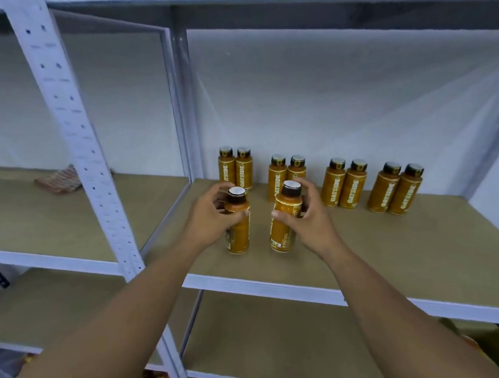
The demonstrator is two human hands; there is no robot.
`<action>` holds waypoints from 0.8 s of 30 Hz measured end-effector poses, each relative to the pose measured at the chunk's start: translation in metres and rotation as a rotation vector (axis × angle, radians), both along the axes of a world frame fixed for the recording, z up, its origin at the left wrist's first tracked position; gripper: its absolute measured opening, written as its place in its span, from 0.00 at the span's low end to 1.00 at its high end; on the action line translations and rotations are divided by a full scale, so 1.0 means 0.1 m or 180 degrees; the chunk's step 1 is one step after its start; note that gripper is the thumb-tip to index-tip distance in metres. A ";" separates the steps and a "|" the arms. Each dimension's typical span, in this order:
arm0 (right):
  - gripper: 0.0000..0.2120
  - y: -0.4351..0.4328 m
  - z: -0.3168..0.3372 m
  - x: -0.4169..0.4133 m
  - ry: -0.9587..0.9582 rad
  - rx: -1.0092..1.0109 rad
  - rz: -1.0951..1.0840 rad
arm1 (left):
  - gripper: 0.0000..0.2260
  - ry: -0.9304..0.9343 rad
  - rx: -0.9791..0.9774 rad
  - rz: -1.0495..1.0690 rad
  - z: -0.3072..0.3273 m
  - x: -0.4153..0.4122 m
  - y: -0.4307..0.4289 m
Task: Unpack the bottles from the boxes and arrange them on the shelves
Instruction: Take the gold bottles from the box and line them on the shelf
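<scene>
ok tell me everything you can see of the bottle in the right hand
The right-hand bottle is an orange bottle with a dark brown neck and cap, topped by a white disc. Small print and coloured marks sit near its base. It is upright, base at the shelf board; whether it rests there is unclear. The right hand curls round its upper body.
</scene>
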State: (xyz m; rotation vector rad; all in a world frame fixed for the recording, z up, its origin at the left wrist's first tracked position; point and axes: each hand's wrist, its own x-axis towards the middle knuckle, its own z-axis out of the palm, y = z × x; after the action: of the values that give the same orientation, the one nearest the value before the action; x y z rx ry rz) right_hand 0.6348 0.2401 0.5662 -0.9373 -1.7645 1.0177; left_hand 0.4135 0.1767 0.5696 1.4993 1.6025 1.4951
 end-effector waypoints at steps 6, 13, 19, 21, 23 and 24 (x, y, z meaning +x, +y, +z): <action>0.38 0.38 -0.17 -0.27 -0.0100 -0.0087 -0.0011 | 0.26 0.0141 -0.0047 0.0132 -0.07 -0.21 0.35; 0.38 0.78 -0.29 -0.48 -0.0200 -0.0128 -0.0031 | 0.26 0.0289 -0.0070 0.0188 -0.09 -0.33 0.69; 0.38 1.00 -0.31 -0.62 -0.0289 -0.0101 -0.0034 | 0.26 0.0342 -0.0100 0.0152 -0.16 -0.38 0.88; 0.38 1.05 -0.31 -0.67 -0.0322 -0.0093 -0.0043 | 0.26 0.0314 -0.0133 0.0107 -0.18 -0.40 0.93; 0.38 1.09 -0.31 -0.71 -0.0363 -0.0065 -0.0034 | 0.26 0.0279 -0.0140 0.0020 -0.20 -0.43 0.98; 0.38 1.10 -0.31 -0.73 -0.0393 -0.0052 -0.0020 | 0.25 0.0277 -0.0138 -0.0030 -0.21 -0.45 1.00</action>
State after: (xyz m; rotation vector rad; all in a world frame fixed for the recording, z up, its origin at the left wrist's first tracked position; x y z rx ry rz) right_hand 0.5614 0.3499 0.5355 -1.0345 -1.8561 0.9899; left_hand 0.3682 0.2770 0.5486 1.5649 1.6644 1.3988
